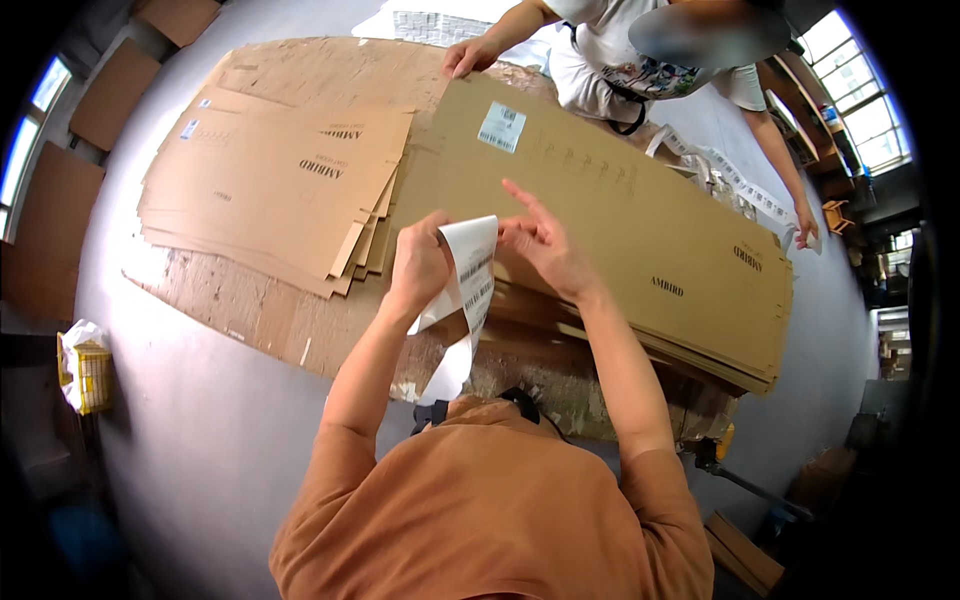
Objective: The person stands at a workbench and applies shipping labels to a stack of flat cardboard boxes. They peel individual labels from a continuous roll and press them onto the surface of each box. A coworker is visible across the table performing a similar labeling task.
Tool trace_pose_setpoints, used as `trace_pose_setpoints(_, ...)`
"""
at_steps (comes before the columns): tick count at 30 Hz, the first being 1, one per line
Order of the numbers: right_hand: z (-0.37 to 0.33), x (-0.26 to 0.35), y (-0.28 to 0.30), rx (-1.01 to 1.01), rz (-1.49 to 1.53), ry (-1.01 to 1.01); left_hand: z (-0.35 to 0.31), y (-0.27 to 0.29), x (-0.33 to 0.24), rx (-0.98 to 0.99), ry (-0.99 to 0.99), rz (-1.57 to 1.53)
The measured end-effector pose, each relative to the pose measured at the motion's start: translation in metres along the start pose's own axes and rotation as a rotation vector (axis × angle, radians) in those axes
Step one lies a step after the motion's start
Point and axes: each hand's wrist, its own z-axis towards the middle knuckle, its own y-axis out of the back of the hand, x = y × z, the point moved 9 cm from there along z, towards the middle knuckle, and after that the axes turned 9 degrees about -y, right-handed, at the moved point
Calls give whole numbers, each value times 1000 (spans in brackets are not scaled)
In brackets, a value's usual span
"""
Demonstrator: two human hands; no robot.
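My left hand (pixel 420 262) is closed on a white strip of printed labels (pixel 470 275), which folds over beside my fingers and dangles in a loop toward my body. At the strip's right edge is my right hand (pixel 548 248), its index finger stretched out and the others apart; the thumb side is at the edge of the strip. Beneath my hands lies a stack of flat brown cardboard cartons (pixel 610 220). The top carton bears one white label (pixel 502 127) near its far left corner and dark print elsewhere.
A second stack of flattened cartons (pixel 270 190) is on the left of the worn wooden table (pixel 250 305). Across the table, a co-worker's hand (pixel 472 57) rests at the carton's corner; their other hand (pixel 806 228) is by another label strip (pixel 745 185). A yellow basket (pixel 92 378) stands at left.
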Motion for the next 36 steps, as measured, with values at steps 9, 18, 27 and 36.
trace_pose_setpoints(9,-69,12,-29,-75,120,129,-45,10,-59,87,-113,252)
trace_pose_setpoints(18,-104,24,-23,-146,146,115,-66,-6,-107,113,-137,-176)
trace_pose_setpoints(27,-121,53,-26,-285,-233,564,-74,1,-109,65,-15,14)
trace_pose_setpoints(36,-106,64,-37,-134,30,457,-108,154,-82,-135,-81,559)
